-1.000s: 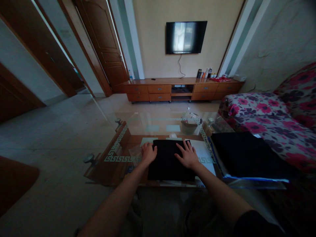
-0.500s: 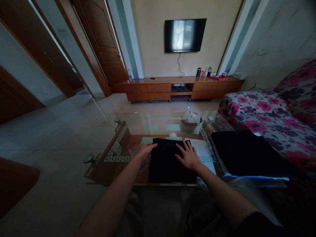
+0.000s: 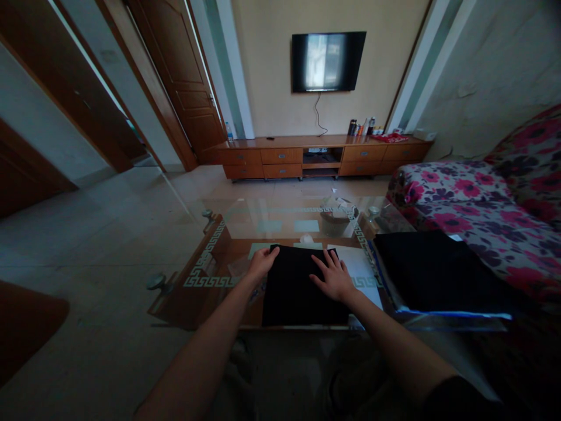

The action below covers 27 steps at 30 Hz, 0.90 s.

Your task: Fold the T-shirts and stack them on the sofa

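Note:
A black rectangular piece, seemingly folded cloth [image 3: 298, 298], lies on the glass coffee table [image 3: 210, 257] at its near edge. My left hand [image 3: 263, 263] has its far left corner pinched between thumb and fingers. Spread flat on the upper right part of the cloth is my right hand [image 3: 335, 278], its fingers apart. White sheets [image 3: 357, 263] show to the right, partly behind the cloth and my right hand. Further right lies a larger stack of black cloth [image 3: 438, 272] with a blue-edged clear sheet or bag [image 3: 456, 314] under it.
Beyond the table stand a low wooden cabinet [image 3: 283, 158] with bottles on top and a wall-mounted television [image 3: 328, 61]. A floral sofa [image 3: 464, 199] is at the right. A bin [image 3: 335, 222] shows through the glass. Wooden doors [image 3: 175, 76] are at the left.
My left hand's grip at the corner has shifted very slightly, with the corner lifted a touch. My right hand stays flat on the cloth.

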Available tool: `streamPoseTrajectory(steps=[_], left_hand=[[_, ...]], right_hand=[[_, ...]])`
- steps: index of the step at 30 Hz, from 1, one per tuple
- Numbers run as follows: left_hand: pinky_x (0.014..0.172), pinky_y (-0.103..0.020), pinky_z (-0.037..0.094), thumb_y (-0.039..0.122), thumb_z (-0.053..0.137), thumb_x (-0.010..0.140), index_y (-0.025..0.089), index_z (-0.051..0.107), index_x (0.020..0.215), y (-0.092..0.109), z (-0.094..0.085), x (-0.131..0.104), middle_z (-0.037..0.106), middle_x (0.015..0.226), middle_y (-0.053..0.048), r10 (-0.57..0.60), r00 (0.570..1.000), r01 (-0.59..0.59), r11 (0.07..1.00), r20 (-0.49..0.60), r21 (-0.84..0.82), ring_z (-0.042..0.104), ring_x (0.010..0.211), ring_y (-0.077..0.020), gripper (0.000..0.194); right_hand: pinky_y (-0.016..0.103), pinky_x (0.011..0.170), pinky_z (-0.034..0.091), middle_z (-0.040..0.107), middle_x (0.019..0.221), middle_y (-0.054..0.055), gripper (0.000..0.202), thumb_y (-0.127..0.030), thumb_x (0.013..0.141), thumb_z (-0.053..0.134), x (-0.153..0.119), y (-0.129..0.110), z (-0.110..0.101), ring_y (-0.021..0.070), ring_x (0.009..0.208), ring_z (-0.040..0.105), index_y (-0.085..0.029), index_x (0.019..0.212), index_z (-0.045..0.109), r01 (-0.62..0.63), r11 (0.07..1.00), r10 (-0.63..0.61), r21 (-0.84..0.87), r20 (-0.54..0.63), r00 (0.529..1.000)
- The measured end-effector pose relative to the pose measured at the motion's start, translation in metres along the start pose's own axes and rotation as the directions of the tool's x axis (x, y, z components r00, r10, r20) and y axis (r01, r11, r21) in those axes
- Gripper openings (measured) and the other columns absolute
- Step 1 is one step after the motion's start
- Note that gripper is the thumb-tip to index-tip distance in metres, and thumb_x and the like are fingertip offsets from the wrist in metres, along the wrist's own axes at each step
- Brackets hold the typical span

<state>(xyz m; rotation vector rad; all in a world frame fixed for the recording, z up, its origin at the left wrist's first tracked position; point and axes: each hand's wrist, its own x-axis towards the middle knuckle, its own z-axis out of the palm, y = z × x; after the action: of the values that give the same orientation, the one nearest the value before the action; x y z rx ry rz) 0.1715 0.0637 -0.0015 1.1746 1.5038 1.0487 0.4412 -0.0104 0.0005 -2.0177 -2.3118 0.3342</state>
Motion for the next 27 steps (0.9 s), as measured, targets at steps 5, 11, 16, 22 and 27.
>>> streamPoseTrajectory(steps=[5,11,16,22,27], left_hand=[[0.066,-0.029,0.048,0.049,0.074,0.077,0.018,0.069,0.079,0.004,0.002,-0.003,0.070,0.076,-0.005,0.037,0.999,-0.037,0.999,-0.035,0.025,0.067,0.081,-0.0237,0.032],[0.068,-0.027,0.050,0.055,0.072,0.077,0.016,0.069,0.087,-0.002,0.004,-0.002,0.073,0.085,-0.008,0.052,0.998,-0.052,0.999,-0.031,0.005,0.068,0.079,-0.0210,0.040],[0.068,-0.026,0.050,0.057,0.070,0.078,0.016,0.070,0.094,-0.007,0.005,-0.001,0.074,0.087,-0.008,0.076,0.997,-0.076,0.997,-0.002,-0.019,0.067,0.077,-0.0189,0.044],[0.061,-0.025,0.045,0.057,0.068,0.080,0.016,0.069,0.091,-0.004,0.002,0.000,0.071,0.080,-0.006,0.089,0.995,-0.088,0.996,-0.034,0.036,0.064,0.071,-0.0181,0.042],[0.058,-0.024,0.040,0.052,0.066,0.082,0.019,0.066,0.083,-0.001,-0.003,0.000,0.062,0.068,0.000,0.129,0.991,-0.125,0.988,-0.035,0.088,0.058,0.063,-0.0156,0.033]], right_hand=[[0.057,0.120,0.010,-0.002,0.173,0.004,0.075,-0.071,0.096,0.038,0.001,0.001,0.002,0.0354,0.157,-0.003,-0.038,0.163,0.023,0.006,1.000,-0.006,0.004,-0.012,1.000],[0.059,0.120,0.010,-0.001,0.173,0.004,0.074,-0.071,0.096,0.037,0.002,0.003,0.005,0.0356,0.157,-0.002,-0.039,0.162,0.025,0.017,1.000,-0.017,0.011,-0.025,1.000],[0.058,0.120,0.010,-0.001,0.173,0.004,0.075,-0.071,0.096,0.038,0.001,0.003,0.004,0.0353,0.157,-0.002,-0.039,0.162,0.024,0.013,1.000,-0.013,0.014,-0.024,1.000],[0.058,0.120,0.011,0.000,0.173,0.004,0.074,-0.071,0.096,0.038,0.000,0.002,0.004,0.0356,0.157,-0.001,-0.039,0.162,0.026,0.016,1.000,-0.016,0.003,-0.034,0.999],[0.058,0.120,0.011,0.002,0.173,0.004,0.074,-0.070,0.097,0.038,0.000,0.001,0.003,0.0352,0.157,-0.001,-0.039,0.162,0.025,0.013,1.000,-0.013,-0.002,-0.017,1.000]])
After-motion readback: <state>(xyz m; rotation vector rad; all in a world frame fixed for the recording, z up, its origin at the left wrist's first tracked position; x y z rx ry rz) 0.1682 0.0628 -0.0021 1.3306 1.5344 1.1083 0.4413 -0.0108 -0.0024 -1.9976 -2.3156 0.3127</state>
